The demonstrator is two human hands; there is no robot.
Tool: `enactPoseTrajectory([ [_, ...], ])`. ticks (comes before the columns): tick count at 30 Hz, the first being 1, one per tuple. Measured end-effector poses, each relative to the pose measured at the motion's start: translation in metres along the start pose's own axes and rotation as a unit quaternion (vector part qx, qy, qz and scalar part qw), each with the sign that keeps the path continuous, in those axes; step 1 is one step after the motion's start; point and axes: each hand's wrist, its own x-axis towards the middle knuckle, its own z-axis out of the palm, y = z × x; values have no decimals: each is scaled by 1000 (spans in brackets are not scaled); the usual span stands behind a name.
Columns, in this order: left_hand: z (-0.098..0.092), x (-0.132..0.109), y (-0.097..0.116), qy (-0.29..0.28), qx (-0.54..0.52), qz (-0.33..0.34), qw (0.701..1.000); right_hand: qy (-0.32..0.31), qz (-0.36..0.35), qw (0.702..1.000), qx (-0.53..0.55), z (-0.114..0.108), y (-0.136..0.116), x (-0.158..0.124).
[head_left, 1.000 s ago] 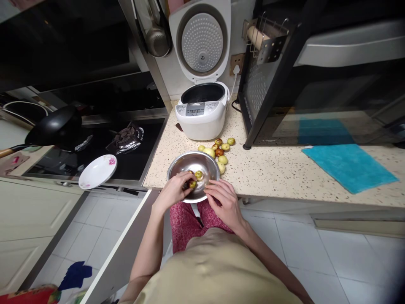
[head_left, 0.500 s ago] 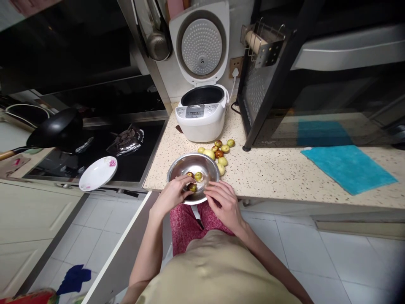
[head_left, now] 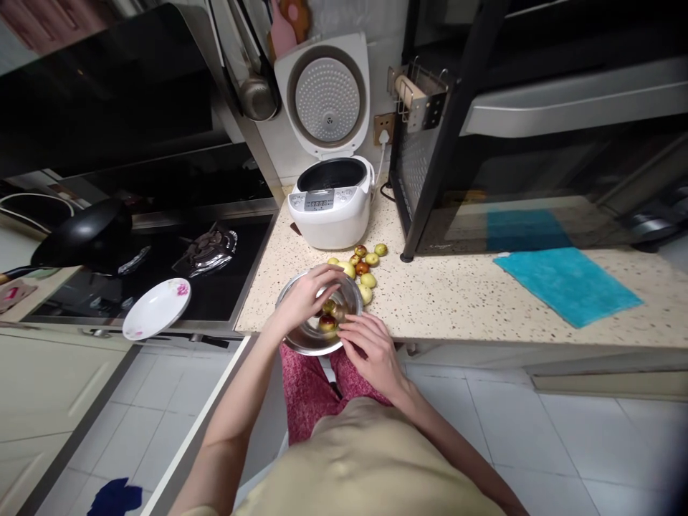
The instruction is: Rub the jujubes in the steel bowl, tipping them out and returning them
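A shiny metal bowl [head_left: 294, 337] sits at the counter's front edge, partly over my lap. Inside it lie a few green-and-brown jujubes [head_left: 327, 322], partly hidden by my fingers. My left hand [head_left: 306, 297] reaches over the bowl, fingers stretched toward the far rim and thumb apart, with nothing visibly held. At the bowl's near right side is my right hand [head_left: 373, 355], its fingers over the rim and its thumb lower, outside. Just beyond the bowl, several loose jujubes [head_left: 368, 280], yellow-green to brown, rest on the counter; my left fingertips are close to the nearest ones.
Behind the jujubes stands a white rice cooker [head_left: 333, 222] with its lid raised. A black rack [head_left: 413, 215] and a turquoise cloth [head_left: 570, 287] are to the right. On the left are a gas stove [head_left: 209, 251], a white plate [head_left: 155, 308] and a wok [head_left: 86, 229].
My left hand has let go of the jujube in the bowl and moved up toward the far rim. My right hand stays at the near right rim. The view has shifted slightly.
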Motion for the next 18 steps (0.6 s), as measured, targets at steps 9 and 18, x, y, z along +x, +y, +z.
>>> enactPoseTrajectory([
  [9, 47, 122, -27, -116, 136, -1, 984, 1, 9, 1000, 15, 2, 0, -2],
  [18, 90, 174, -43, -171, 212, -66, 960, 12, 8, 999, 29, 1, 0, -1],
])
